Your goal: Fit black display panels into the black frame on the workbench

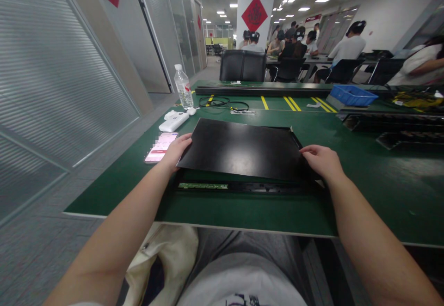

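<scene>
A thin black rectangular panel [243, 149], glossy on top, is held by its two short sides. My left hand [178, 151] grips its left edge, fingers over the rim. On the opposite side, my right hand [321, 159] pinches the right edge with thumb and fingers. Beneath the panel lies a black frame [267, 187] on the green table; its near bar shows, with a green circuit board strip [203, 186] set in its left part. The panel hides most of the frame, and the panel's near edge sits tilted above it.
Left of the panel are a lit phone [162, 148], a white power bank [174, 121] and a water bottle [183, 86]. Behind it lie a black cable [222, 104] and a long black bar [263, 91]. A blue bin [353, 95] and black strips [388, 122] occupy the right.
</scene>
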`<state>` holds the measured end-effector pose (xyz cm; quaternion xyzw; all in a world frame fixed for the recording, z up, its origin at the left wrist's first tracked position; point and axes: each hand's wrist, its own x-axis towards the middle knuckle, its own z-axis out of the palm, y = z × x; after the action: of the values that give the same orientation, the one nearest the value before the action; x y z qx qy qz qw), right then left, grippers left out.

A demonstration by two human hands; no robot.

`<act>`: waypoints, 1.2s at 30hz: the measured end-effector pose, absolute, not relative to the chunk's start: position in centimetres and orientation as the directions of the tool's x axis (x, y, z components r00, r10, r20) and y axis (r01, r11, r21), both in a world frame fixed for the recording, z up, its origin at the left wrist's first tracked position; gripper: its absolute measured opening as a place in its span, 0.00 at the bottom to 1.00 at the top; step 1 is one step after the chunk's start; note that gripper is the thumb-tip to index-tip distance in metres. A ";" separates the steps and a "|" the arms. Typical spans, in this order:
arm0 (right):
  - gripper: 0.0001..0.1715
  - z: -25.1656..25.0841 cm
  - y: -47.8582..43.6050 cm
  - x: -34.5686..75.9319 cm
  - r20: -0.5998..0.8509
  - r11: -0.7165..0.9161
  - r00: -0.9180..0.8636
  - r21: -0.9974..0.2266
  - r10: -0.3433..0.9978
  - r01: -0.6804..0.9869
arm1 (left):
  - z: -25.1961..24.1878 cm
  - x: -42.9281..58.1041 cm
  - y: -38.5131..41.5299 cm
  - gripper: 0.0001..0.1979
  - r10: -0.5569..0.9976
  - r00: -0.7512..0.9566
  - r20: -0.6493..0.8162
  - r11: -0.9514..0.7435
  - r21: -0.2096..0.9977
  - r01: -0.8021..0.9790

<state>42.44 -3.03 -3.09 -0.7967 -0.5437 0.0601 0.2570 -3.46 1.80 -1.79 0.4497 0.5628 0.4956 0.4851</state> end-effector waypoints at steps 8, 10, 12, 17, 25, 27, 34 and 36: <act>0.17 -3.2 -3.0 42.6 0.187 -0.282 0.403 -0.462 0.896 0.841 | -1.5 -3.1 1.6 0.23 0.981 -0.157 -0.113 0.123 0.991 0.054; 0.17 -3.1 -3.0 42.6 0.173 -0.290 0.408 -0.466 0.896 0.836 | -1.6 -3.1 1.7 0.23 0.981 -0.162 -0.105 0.116 0.991 0.061; 0.17 -3.0 -3.0 42.6 0.171 -0.294 0.414 -0.473 0.894 0.831 | -1.7 -3.2 1.8 0.24 0.981 -0.167 -0.103 0.115 0.991 0.063; 0.15 -2.8 -2.9 42.6 0.164 -0.298 0.423 -0.490 0.891 0.819 | -1.7 -3.2 1.8 0.24 0.976 -0.184 -0.117 0.131 0.989 0.066; 0.15 -2.8 -2.9 42.5 0.159 -0.304 0.435 -0.509 0.887 0.805 | -1.9 -3.2 1.9 0.23 0.978 -0.190 -0.081 0.102 0.990 0.102; 0.15 -2.9 -2.9 42.5 0.160 -0.301 0.430 -0.503 0.889 0.810 | -1.9 -3.2 2.0 0.23 0.978 -0.194 -0.074 0.095 0.990 0.104; 0.15 -3.1 -2.8 42.7 0.165 -0.297 0.430 -0.508 0.888 0.809 | -2.1 -3.2 2.4 0.25 0.978 -0.197 -0.064 0.086 0.991 0.105; 0.15 -3.2 -2.8 42.7 0.163 -0.303 0.434 -0.505 0.886 0.808 | -2.2 -3.3 2.5 0.25 0.979 -0.195 -0.058 0.084 0.988 0.129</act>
<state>42.75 -2.75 -3.22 -0.8038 -0.5269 0.0732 0.2663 -3.31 2.50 -2.18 0.4648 0.5962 0.4918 0.4320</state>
